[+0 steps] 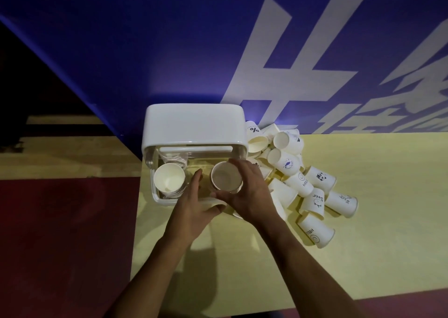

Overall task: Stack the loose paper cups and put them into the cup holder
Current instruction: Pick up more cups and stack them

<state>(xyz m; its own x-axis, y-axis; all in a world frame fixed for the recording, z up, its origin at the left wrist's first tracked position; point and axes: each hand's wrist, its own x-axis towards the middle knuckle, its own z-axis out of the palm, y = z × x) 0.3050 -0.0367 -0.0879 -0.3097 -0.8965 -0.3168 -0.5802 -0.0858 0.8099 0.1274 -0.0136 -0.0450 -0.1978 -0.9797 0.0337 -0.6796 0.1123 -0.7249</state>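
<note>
Down into the cup holder point(194, 128) with a stack of paper cups point(226, 177)! Gripping it with the right hand point(251, 194), fingers curled round the far side of the rolled rim, thumb hooked on the near side, mouth of the top cup facing up, matte and pale inside. Held in the right half of the holder's open tray, just beside a second stack point(169, 177) already standing in the left half, ribbed with many thin rims below its top cup.

Bracing the front rim with the left hand point(194, 202): thumb curled under the white edge, fingers nearly straight and close together, reaching in between the two stacks.

Glossy white plastic on the holder, rounded corners, domed lid at the back; clear walls lower down, hard to read in the dim light.

Off to the right, up against the holder's side, a jumbled heap of loose cups point(303, 179) on the smooth yellow tabletop point(375, 245). Tapered white paper, small dark blue prints, a panda, a percent sign, "HELLO" lettering, most lying on their sides.

Cannot tell the held stack's depth, nor whether its base touches the tray floor: hidden by the hand. Both forearms cut off at the bottom edge. Behind, a blue wall point(145, 51) with large white characters, cropped at the right. Dark red floor point(60, 233) at left.
</note>
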